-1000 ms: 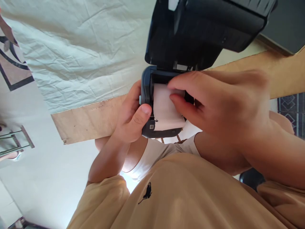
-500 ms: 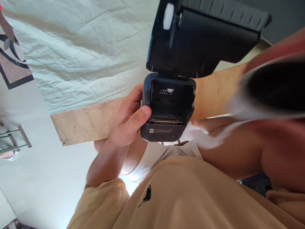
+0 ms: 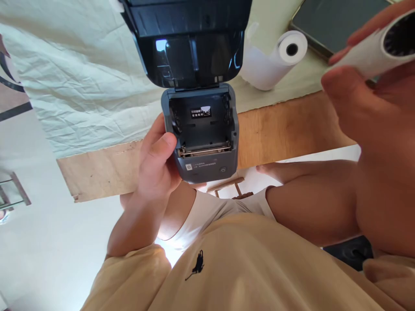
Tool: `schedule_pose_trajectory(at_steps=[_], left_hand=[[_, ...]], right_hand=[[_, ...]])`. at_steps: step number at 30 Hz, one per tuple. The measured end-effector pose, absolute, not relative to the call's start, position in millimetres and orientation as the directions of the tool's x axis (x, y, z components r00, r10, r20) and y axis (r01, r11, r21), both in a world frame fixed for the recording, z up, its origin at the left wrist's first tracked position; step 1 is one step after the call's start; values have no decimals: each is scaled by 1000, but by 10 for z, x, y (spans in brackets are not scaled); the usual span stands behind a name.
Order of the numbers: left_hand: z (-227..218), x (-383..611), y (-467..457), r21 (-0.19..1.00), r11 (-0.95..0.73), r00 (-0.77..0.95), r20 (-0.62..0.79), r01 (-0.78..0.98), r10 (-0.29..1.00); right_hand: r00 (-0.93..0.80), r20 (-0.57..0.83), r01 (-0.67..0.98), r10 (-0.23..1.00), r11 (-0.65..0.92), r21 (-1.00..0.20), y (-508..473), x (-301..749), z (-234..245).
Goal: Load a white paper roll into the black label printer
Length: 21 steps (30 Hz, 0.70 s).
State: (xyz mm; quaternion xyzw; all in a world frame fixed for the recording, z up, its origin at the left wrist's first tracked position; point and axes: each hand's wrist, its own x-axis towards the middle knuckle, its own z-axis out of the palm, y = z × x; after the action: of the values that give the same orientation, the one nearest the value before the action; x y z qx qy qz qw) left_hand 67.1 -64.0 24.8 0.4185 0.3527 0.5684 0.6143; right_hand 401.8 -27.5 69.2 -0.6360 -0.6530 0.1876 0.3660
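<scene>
My left hand (image 3: 154, 160) is closed around the left side of a dark grey label printer (image 3: 201, 168), thumb on its rim. The printer's lid (image 3: 197, 56) is swung up, and its inner bay shows bare apart from a small printed sticker. At the right edge, my right hand (image 3: 366, 103) grips a white paper roll (image 3: 363, 54) with a wide black core, partly cut off by the frame. Another white paper roll (image 3: 275, 62), with a small dark core, lies on the cloth between the printer and my right hand.
A pale green cloth (image 3: 81, 86) covers the table, whose bare wooden edge (image 3: 292, 129) runs in front of me. Behind my right hand lies a dark flat device (image 3: 330, 23), perhaps a phone or tablet. My thighs and a wooden stool (image 3: 227, 185) are below the edge.
The printer has shifted left and turned, its open bay now facing me more squarely. My right hand has gone from a blur to a clearer view, holding the roll farther right. The other roll has come into view.
</scene>
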Motion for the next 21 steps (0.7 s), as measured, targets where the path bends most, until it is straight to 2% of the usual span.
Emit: schedule_pose_trajectory(at_steps=[2, 5, 8, 11, 14, 18, 21], left_hand=[[210, 650, -659, 893, -18, 98, 69, -450, 993], [257, 629, -658, 873, 9, 114, 53, -487, 992], [404, 588, -652, 879, 182, 164, -121, -441, 979], [556, 597, -618, 893, 318, 234, -251, -319, 939], [635, 732, -547, 919, 259, 268, -180, -298, 946], [641, 927, -478, 926, 238, 282, -155, -293, 947], [578, 910, -494, 925, 240, 277, -158, -295, 948]], right_hand=[[8, 245, 808, 969, 139, -573, -207, 3958, 745], [19, 123, 889, 992, 39, -457, -116, 3790, 851], [32, 47, 908, 998, -9, -420, -100, 3653, 908], [-54, 201, 915, 978, 129, -382, -140, 3579, 883], [-183, 365, 905, 913, 302, -301, -157, 3508, 836], [-246, 315, 907, 917, 332, -260, -157, 3417, 851], [-296, 381, 884, 876, 402, -236, -256, 3404, 892]])
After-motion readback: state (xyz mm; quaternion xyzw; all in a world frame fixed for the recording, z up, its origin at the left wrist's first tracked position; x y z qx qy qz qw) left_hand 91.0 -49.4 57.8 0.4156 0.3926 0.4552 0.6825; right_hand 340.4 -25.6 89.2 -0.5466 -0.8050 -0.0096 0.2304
